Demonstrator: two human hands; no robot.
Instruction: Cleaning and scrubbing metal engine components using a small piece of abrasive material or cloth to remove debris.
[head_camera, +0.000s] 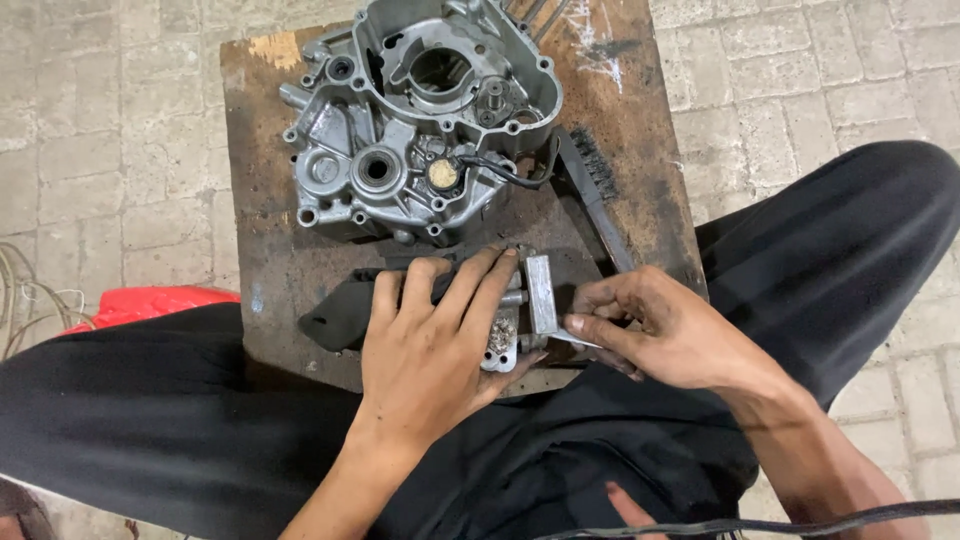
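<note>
The left hand (430, 340) is pressing, fingers together, on the metal part (520, 310), its long bar pointing toward the crankcase (420, 120); the right hand (660, 330) is pinching a thin blade (572, 340) just beside it.

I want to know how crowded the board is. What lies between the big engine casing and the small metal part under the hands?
In the head view, only bare stained board separates the engine casing from the small metal part that the left hand and right hand hold.
</note>
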